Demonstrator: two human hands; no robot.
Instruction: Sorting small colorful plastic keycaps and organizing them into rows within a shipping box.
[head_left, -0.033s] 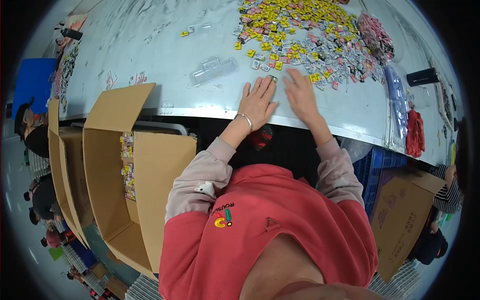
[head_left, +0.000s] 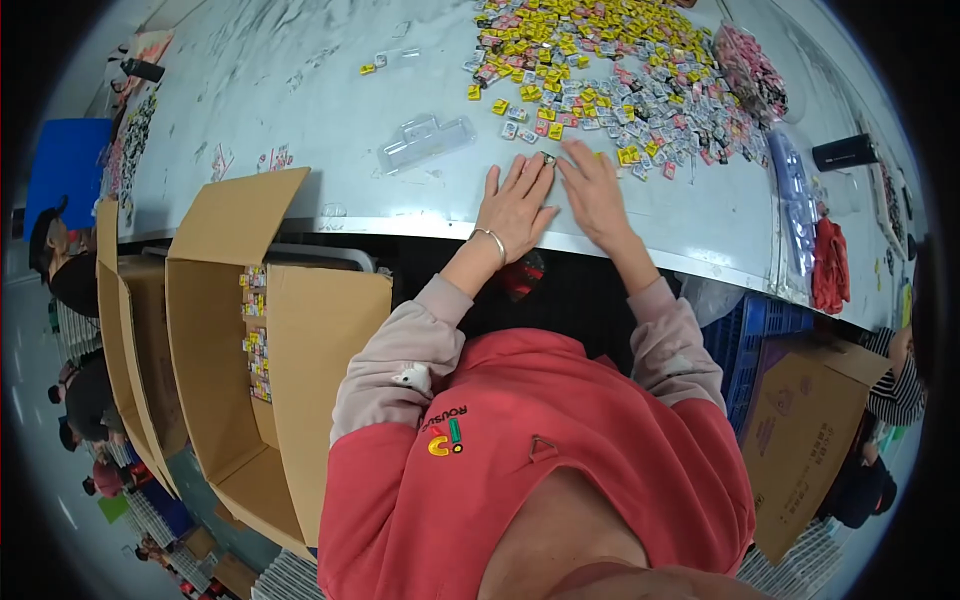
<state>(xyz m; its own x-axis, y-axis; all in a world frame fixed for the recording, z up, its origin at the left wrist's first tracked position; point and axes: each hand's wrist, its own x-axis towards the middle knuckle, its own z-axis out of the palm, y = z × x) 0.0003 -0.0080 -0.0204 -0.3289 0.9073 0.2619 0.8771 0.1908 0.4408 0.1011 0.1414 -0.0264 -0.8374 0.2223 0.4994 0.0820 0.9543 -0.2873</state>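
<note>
My left hand [head_left: 514,208] lies flat near the table's front edge, fingers stretched forward, a bracelet at its wrist. At its fingertips is a small dark piece [head_left: 548,157], too small to name. Close beside it on the right, my right hand [head_left: 594,198] reaches forward with fingers extended and its fingertips by that same piece. Whether either hand presses on it I cannot tell. Just beyond the fingers spreads a large heap of small square pieces [head_left: 590,60] in yellow, white, pink and black. To the left lies a clear plastic blister tray [head_left: 428,145].
Bagged pink pieces [head_left: 750,70] lie right of the heap, near stacked clear trays [head_left: 792,195], a red cloth [head_left: 831,268] and a black bottle [head_left: 846,153]. An open cardboard box [head_left: 330,370] with packed cards stands at my left. A blue crate [head_left: 742,345] is at my right.
My right hand has shifted left, bringing its fingertips close to the small dark piece and my left hand. The left hand stays in place.
</note>
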